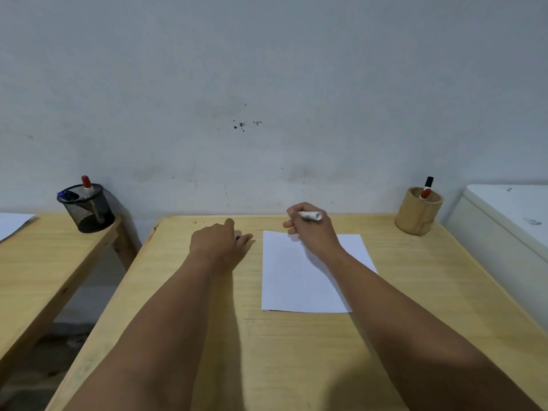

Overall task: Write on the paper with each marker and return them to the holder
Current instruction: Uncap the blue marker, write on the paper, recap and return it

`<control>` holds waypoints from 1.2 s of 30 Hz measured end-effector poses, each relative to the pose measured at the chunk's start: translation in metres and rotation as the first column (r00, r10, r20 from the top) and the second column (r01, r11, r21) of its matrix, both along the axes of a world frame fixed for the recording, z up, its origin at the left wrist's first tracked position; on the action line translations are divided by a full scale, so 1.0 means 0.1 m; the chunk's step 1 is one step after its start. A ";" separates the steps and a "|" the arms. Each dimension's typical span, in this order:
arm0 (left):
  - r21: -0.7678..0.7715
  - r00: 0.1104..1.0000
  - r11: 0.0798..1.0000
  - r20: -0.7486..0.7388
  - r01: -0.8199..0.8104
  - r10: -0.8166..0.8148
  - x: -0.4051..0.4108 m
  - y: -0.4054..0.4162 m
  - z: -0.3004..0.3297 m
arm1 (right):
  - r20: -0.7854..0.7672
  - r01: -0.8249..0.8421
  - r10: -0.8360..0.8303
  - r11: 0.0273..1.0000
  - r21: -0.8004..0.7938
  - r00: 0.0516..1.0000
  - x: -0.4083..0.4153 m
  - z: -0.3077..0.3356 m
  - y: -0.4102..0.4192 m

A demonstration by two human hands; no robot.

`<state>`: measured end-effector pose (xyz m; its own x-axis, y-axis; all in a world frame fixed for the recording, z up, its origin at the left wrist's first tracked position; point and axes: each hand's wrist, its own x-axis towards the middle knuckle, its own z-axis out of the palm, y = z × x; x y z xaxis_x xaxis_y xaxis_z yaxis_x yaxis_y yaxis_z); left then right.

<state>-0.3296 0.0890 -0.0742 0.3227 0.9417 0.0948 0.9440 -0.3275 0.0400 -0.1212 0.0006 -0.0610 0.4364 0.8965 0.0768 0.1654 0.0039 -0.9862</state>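
**Marker in the right hand, cap in the left, over a blank sheet**

At the far left, a second wooden table carries a corner of white paper and a black mesh cup. A red-capped marker stands upright in that cup, and a blue-capped one leans on its rim.

On the main wooden table, the left hand rests knuckles-up on the bare wood, just left of the sheet. Its fingers are curled closed around something small, and only a speck of purple shows between them; it looks like a marker cap, though too little is visible to be sure.

The sheet of paper lies flat near the middle of the table, its short edge towards the wall. No writing can be made out on the part that shows.

The right hand sits over the top edge of the sheet, fingers clamped on a white marker. The marker's rear end points right, past the knuckles; the tip is hidden under the fingers, so contact with the paper cannot be told.

Further right, by the wall, stands a wooden holder with two markers upright in it, one black-capped and one red-capped. A white cabinet adjoins the table's right side.
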 end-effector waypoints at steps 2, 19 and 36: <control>0.032 0.997 0.999 0.076 0.002 -0.005 -0.06 -0.04 0.03 | 0.368 -0.046 0.048 0.999 -0.014 0.929 -0.06 -0.16 -0.10; -0.148 0.905 0.904 0.212 0.402 -0.368 -0.31 -0.89 -0.30 | 0.711 -0.140 0.281 0.958 -0.252 0.644 -0.24 -0.58 -0.54; -0.145 0.943 0.937 0.158 0.317 -0.294 -0.32 -0.94 -0.34 | 0.645 -0.041 0.025 0.999 0.009 0.764 -0.32 -0.51 -0.42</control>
<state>-0.3617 -0.0051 -0.1080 0.5927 0.8054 0.0073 0.7817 -0.5773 0.2360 -0.1529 -0.0414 -0.1122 0.2476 0.9042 0.3479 0.7613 0.0405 -0.6471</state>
